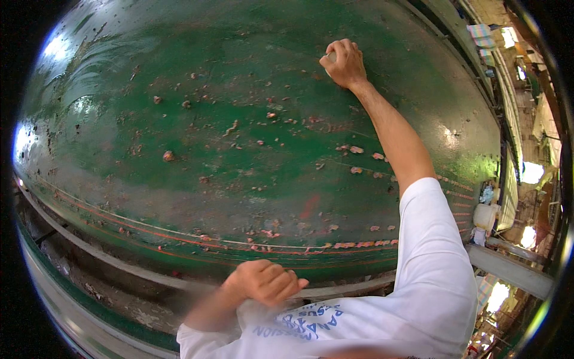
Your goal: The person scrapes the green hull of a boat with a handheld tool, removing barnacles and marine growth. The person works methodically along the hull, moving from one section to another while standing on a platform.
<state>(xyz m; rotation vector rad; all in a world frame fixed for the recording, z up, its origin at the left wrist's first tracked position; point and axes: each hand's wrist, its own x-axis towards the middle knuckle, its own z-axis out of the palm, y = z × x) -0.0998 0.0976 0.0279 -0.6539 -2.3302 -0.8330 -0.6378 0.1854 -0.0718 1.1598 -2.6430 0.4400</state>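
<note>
My right hand (348, 67) reaches far across a large green tabletop (239, 72), its fingers closed around a small, pale, hard-edged piece (330, 57). Most of that piece is hidden by the fingers, so its kind does not show. Close to my chest, above the near edge of the table, my left hand (268, 282) is curled into a loose fist with the thumb toward the right. Nothing shows in it. Pinkish crumbs and scraps (168, 156) lie scattered over the green surface between the two hands.
Wet, shiny patches streak the table's far left. Along the near side run thin pale and red lines, with a row of pink bits (359, 244). A metal rail (113, 257) borders the near edge. A white container (485, 216) stands off the right end, beside a grey beam (508, 270).
</note>
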